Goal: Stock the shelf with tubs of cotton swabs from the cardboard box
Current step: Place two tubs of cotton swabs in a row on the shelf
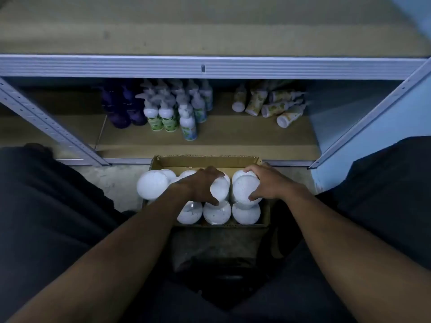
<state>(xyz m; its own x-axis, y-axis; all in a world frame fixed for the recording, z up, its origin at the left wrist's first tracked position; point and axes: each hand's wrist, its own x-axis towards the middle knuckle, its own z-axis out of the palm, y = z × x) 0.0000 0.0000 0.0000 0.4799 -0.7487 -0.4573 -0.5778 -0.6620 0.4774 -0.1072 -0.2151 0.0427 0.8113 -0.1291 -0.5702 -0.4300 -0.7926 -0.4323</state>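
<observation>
The left hand's fingers (215, 174) were curled over a white tub (219, 190), with the thumb under its near edge, so the left hand (200, 185) gripped that tub among the others in the middle of the box. The right hand's fingers (250, 170) wrapped over the top of a second tub (245, 191), thumb pressed against its near side, and the right hand (268, 183) held it at the right side of the box. Both tubs sat higher than their neighbours, though whether they were clear of the box could not be told.

Round them more tubs of cotton swabs (217, 213) stood packed lid-up in the cardboard box (205, 160), which lay on the floor just before the shelf. One tub at the left (152, 185) rose beyond the box wall.

On the lowest shelf board (233, 136) stood dark purple bottles (123, 108), then white pump bottles (172, 108) with green labels beside them. Further right, a heap of yellow-patterned bottles (268, 103) lay tipped on their sides. A grey metal rail (210, 67) crossed above.
</observation>
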